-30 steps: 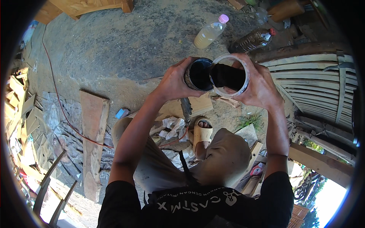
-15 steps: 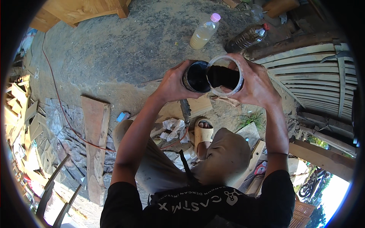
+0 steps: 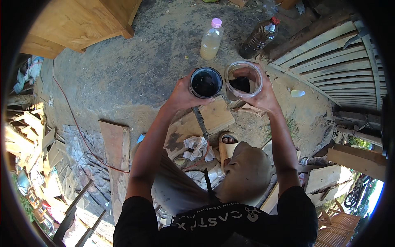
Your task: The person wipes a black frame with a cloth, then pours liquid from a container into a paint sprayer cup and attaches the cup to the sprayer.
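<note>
The person's left hand (image 3: 184, 94) is grasping a dark cup (image 3: 206, 71) around its left side, with the thumb pressing along the near wall, while the right hand (image 3: 266, 92) is grasping a clear cup (image 3: 257, 78) from the right, its fingers showing at the far side. Both cups are hanging above the floor (image 3: 144, 53), mouths facing up, just beside each other and apart by a narrow gap. Dark liquid (image 3: 205, 84) is filling part of the dark cup, and what looks like the same liquid is pooling low in the clear one. As far as this view is showing, both cups are holding some liquid, so neither is standing empty; no stream is running between their rims, and neither cup is resting on a surface. How much is left in each is staying hard to judge. Beyond the hands, a pink-capped bottle (image 3: 211, 44) and a red-capped bottle (image 3: 258, 40) are standing on the far floor, both wearing their caps
</note>
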Action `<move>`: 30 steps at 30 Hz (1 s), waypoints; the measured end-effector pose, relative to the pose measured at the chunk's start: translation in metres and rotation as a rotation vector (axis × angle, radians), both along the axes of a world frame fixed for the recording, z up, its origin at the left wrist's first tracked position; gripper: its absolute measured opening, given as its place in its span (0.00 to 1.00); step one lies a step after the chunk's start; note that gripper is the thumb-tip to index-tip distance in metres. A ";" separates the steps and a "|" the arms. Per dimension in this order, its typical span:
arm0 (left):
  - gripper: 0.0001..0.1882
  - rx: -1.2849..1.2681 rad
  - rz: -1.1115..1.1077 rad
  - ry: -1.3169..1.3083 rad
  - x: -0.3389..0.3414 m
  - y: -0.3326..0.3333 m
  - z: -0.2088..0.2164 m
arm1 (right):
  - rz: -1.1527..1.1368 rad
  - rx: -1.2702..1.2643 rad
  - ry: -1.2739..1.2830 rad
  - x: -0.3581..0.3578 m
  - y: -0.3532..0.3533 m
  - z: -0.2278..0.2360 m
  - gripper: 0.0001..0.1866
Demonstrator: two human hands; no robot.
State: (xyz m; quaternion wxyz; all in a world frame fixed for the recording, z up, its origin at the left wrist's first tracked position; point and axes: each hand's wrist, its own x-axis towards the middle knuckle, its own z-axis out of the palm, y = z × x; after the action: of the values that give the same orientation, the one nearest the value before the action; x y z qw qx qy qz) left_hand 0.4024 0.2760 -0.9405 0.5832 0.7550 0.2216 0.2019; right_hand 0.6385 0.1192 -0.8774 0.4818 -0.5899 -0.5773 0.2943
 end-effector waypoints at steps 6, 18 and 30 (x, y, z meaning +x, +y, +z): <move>0.46 0.066 0.006 0.269 0.006 0.042 -0.023 | -0.334 -0.029 0.090 0.025 -0.003 -0.072 0.42; 0.37 0.054 0.067 0.344 0.022 0.093 -0.089 | -0.786 0.137 0.027 0.077 0.025 -0.148 0.42; 0.42 0.075 0.074 0.339 0.031 0.096 -0.106 | -0.728 0.129 0.040 0.073 0.025 -0.162 0.49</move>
State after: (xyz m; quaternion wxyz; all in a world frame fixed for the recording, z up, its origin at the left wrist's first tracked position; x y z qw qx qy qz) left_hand 0.4332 0.3720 -1.0462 0.5011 0.7907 0.3367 0.1014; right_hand 0.7118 0.1438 -1.0399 0.6023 -0.7192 -0.3373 0.0782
